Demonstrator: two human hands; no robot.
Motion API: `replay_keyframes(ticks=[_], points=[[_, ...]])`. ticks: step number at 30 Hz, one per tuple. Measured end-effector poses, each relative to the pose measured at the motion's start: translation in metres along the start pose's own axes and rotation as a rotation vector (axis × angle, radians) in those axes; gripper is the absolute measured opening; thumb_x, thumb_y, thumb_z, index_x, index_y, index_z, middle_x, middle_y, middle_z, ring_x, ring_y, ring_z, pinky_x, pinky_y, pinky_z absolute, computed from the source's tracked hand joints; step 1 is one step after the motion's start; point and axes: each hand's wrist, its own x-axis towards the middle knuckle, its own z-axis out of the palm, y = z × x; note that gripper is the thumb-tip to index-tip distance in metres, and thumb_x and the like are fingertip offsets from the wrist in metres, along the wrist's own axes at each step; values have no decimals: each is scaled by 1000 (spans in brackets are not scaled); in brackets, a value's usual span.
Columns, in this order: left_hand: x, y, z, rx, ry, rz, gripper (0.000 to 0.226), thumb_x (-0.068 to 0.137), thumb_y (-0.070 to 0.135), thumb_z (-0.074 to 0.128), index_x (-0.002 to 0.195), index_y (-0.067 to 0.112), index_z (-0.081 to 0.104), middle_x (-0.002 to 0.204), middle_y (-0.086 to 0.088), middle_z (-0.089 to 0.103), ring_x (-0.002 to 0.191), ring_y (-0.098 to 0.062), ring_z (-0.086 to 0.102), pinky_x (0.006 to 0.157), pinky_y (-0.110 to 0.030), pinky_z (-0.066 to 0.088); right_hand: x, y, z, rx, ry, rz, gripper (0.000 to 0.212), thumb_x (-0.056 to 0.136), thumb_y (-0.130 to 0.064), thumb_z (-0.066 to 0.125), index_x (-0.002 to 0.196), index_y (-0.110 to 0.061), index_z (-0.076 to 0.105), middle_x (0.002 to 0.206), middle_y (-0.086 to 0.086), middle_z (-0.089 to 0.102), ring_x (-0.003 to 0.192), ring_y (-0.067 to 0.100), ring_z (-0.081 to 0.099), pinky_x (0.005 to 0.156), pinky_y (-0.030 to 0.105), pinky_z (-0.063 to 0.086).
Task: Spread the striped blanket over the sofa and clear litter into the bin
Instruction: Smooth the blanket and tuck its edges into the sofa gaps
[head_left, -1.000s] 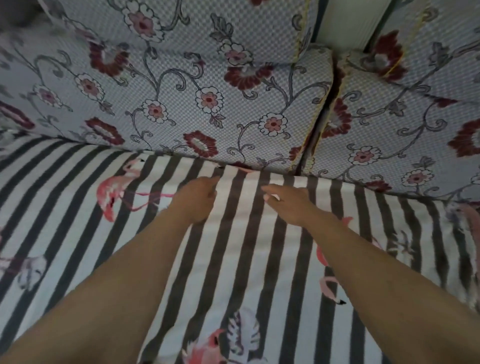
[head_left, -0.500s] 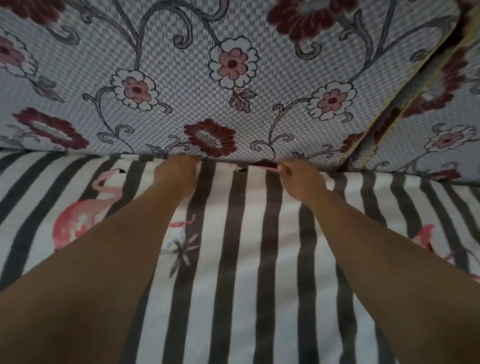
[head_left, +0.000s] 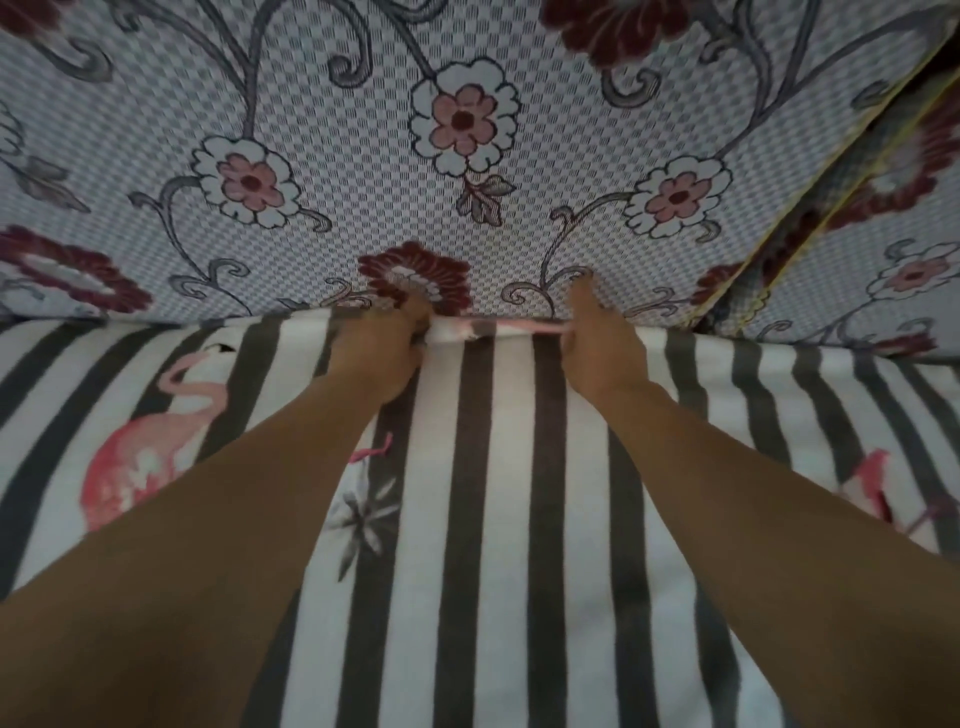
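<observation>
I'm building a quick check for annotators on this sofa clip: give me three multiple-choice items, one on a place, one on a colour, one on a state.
1. Where are both hands?
A. At the blanket's far edge, where it meets the back cushion
B. On the floor
C. On an armrest

2. What colours are the blanket's stripes?
A. Red and yellow
B. Dark grey and white
C. Green and blue

3. What is the left hand doing?
A. Hanging idle
B. Lying flat on a cushion
C. Gripping blanket fabric

Key: 1 A, the left hand and right hand sit at the floral back cushion; 2 B, the striped blanket shows it; 3 C, fingers curl round bunched cloth.
</observation>
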Motion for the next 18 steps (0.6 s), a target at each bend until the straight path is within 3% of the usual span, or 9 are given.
replay_keyframes(ticks=[2,4,6,11,15,18], points=[[-13,0,8,-82,-44,16,36,88,22,55,122,22,44,110,-14,64,101,-36,60,86,-46,51,-9,4,6,-17,-27,-31,53,90,-13,53,138,-10,31,111,20,57,101,39,56,82,45,48],[-22,-11,13,-74,125,-3,26,88,21,55,113,16,49,107,-14,63,99,-35,58,82,-45,50,-15,8,12,-145,-12,-77,40,93,-21,48,130,-8,40,118,19,55,107,39,52,82,43,47],[-27,-30,17,78,234,-37,26,87,23,51,111,14,53,110,-13,62,102,-35,55,86,-45,45,-17,13,18,-275,-79,-87,38,96,-29,41,128,-10,43,126,17,52,114,38,48,87,44,45],[-19,-44,37,139,-37,-108,42,92,39,35,129,27,50,135,-4,50,123,-34,43,105,-45,33,0,12,22,-346,-308,9,42,97,-34,32,134,-19,44,141,13,41,128,39,37,103,47,34],[-6,-48,30,58,-202,-90,45,93,41,37,133,25,47,141,-7,45,130,-32,39,110,-44,32,-1,-27,18,-382,-239,-68,38,85,-20,51,121,-8,55,127,16,54,118,35,50,96,42,41],[-22,-65,14,-20,80,-129,35,86,25,50,117,15,61,121,-12,58,111,-35,53,90,-44,48,-13,-71,26,-170,-245,-335,36,86,-14,50,121,-7,55,121,15,57,112,33,53,91,37,42]])
